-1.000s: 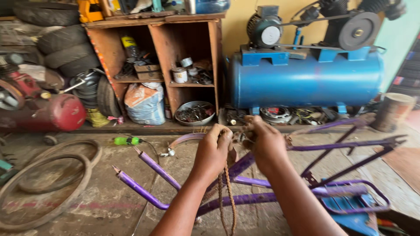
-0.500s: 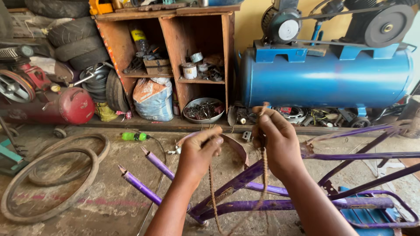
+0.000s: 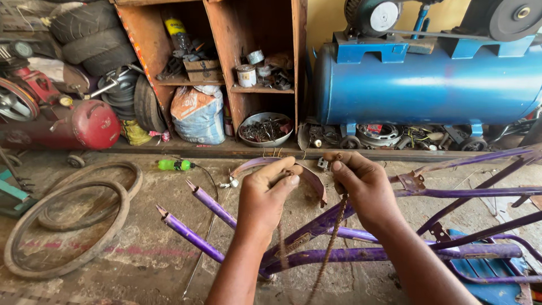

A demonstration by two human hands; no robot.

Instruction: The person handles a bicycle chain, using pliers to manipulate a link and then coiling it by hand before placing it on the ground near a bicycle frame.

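My left hand [image 3: 268,195] and my right hand [image 3: 364,186] are raised side by side over a purple bicycle frame [image 3: 350,251] lying on the concrete floor. Each hand pinches one end of a rusty bicycle chain [image 3: 328,248], which hangs down between my forearms in a loop. Just beyond my fingers lies a curved purple mudguard [image 3: 307,175], rusty underneath. Two purple fork tubes [image 3: 192,234] of the frame point toward the left.
A blue air compressor tank [image 3: 423,90] stands at the back right. A wooden shelf [image 3: 226,68] holds tins and parts, with a metal bowl [image 3: 265,130] and a sack [image 3: 197,116] below. Tyres [image 3: 68,226] lie left, near a green bottle [image 3: 175,165] and a red tank [image 3: 93,124].
My hands have shifted a little to the right and lower in view, still holding the chain ends. The view has moved closer to the shelf and the compressor.
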